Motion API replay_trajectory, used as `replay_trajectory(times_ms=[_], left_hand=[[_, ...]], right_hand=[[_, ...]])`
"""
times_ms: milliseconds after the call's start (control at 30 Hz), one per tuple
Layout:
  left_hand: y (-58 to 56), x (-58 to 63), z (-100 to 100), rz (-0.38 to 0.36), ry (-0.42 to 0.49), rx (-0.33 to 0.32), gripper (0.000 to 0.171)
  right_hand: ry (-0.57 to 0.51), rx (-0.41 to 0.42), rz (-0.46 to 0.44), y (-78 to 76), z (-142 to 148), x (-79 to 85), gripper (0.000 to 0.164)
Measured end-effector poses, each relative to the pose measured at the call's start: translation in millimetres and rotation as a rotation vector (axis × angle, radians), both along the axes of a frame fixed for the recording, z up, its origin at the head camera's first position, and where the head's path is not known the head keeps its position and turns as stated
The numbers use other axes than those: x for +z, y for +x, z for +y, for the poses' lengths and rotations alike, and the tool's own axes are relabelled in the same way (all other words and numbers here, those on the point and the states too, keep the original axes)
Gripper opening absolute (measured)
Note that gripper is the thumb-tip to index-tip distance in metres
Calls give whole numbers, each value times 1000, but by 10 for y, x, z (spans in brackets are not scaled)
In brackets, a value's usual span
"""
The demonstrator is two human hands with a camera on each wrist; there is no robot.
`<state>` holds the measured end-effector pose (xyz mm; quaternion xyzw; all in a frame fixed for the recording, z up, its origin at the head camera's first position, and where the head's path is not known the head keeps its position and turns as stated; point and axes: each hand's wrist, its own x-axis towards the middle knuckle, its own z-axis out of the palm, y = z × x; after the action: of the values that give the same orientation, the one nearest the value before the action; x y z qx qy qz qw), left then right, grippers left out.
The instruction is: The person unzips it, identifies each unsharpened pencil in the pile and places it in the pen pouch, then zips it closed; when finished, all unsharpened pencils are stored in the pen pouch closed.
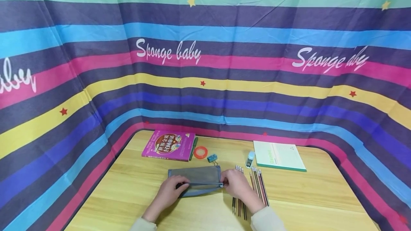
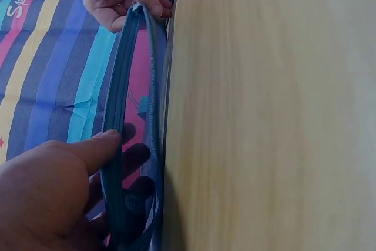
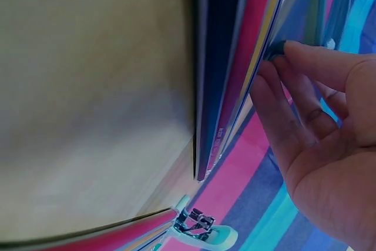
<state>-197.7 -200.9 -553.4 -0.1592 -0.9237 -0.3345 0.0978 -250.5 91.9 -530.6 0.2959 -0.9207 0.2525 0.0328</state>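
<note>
A grey-blue see-through zip pouch (image 1: 203,174) lies near the front middle of the table, its zipped mouth parted along the near side. My left hand (image 1: 170,191) pinches the rim of that mouth; the left wrist view shows the thumb of the left hand (image 2: 56,189) outside the zipper strip (image 2: 119,101) and fingers behind it. At the pouch's right end, by the zip pull, my right hand (image 1: 237,184) pinches the corner. The right wrist view has the right hand's (image 3: 317,110) thumb and forefinger meeting at the pouch edge (image 3: 336,13).
Pencils (image 1: 259,184) lie in two groups beside and under the right forearm. Behind are a glue stick (image 1: 250,159), a teal binder clip (image 1: 212,158), a red tape roll (image 1: 201,152), a purple book (image 1: 171,145) and a pale green notebook (image 1: 278,155). Striped cloth (image 1: 224,60) surrounds the table.
</note>
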Motion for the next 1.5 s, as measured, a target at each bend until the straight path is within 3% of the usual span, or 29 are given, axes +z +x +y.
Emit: replay_trajectory(times_ms=[233,400,667,867,1200,1500], left_hand=[[9,-24,-12,-71,32,17,13],[-2,-34,-42,-128,101,-5,15],[-9,-77,-83,-192,178,-6,15],[-15,-89,-77,-233,187,35,14],[-48,-29,-59,-262,212,62,15],[-70,-46,-40,-285,224,75,14]], right_hand=[[-56,5,-43,75,40,27,24],[-113,-18,-109,120,145,158,20],[-234,-93,-113,144,461,332,21],[-311,-167,-174,179,785,344,24],[-419,-377,-262,211,1333,338,31],[-480,-440,-373,294,1551,215,37]])
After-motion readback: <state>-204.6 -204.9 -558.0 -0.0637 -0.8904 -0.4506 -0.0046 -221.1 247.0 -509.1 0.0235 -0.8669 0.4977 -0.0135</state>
